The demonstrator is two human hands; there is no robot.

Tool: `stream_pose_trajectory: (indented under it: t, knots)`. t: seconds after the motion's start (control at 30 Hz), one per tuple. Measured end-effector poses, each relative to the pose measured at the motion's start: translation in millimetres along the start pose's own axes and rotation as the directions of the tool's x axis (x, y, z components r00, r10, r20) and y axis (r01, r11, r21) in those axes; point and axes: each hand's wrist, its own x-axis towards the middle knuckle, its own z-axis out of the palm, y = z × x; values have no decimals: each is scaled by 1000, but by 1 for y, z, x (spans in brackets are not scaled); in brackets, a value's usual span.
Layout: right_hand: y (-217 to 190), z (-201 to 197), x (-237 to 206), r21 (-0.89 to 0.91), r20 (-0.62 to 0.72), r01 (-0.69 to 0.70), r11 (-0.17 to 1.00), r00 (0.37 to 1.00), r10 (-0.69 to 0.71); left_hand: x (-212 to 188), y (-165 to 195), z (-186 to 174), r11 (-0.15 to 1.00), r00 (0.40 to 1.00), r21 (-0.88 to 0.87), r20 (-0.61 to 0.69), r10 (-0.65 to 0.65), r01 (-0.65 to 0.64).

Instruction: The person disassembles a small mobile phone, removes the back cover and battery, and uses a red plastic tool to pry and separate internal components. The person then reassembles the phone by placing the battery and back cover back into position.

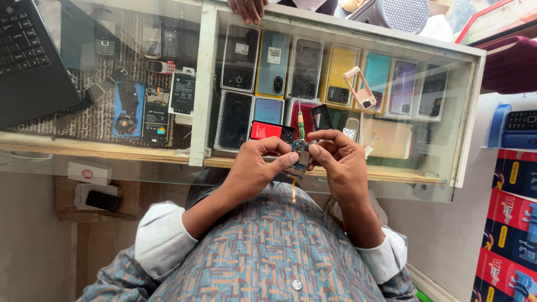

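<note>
I have both hands up close to my chest, working on a small circuit board (300,156) pinched between them. My left hand (254,168) is closed on its near edge, thumb and forefinger clamped at the board's left side; my right hand (338,162) curls over the right side, fingers closed on the board and, as far as I can tell, on a thin green-handled tool (300,124) that stands up just beyond the fingertips. An orange flex strip (293,190) hangs below the fingers toward my shirt. I judge this the step of working on the bare board with the tool tip; the next move calls for a steady left pinch and fine pressure from the right. Just beyond the fingers lie a red phone part (265,130) and a black frame (321,117) on the glass counter (335,28), farther off a tan frame (361,88).
</note>
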Motion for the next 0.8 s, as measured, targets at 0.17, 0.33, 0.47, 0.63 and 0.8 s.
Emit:
stream_pose_trajectory:
  t: [0.17,0.33,0.47,0.63,0.8]
  knots:
    - [-2,1,-6,113,-12,10,993,1000,-8,-1,-2,2,984,996,-153,-1,-89,87]
    - [1,4,-16,159,-21,72,985,997,-70,-4,-4,0,982,997,-173,-2,-71,70]
    - [4,3,-17,97,-45,81,992,996,-77,-4,-7,-2,967,997,-243,14,-81,82]
    - [2,0,-16,118,-44,86,989,996,-81,1,-9,-3,918,982,-348,60,-180,190]
    - [0,2,-12,84,-88,104,991,991,-96,6,-13,-6,768,939,-547,125,-321,335]
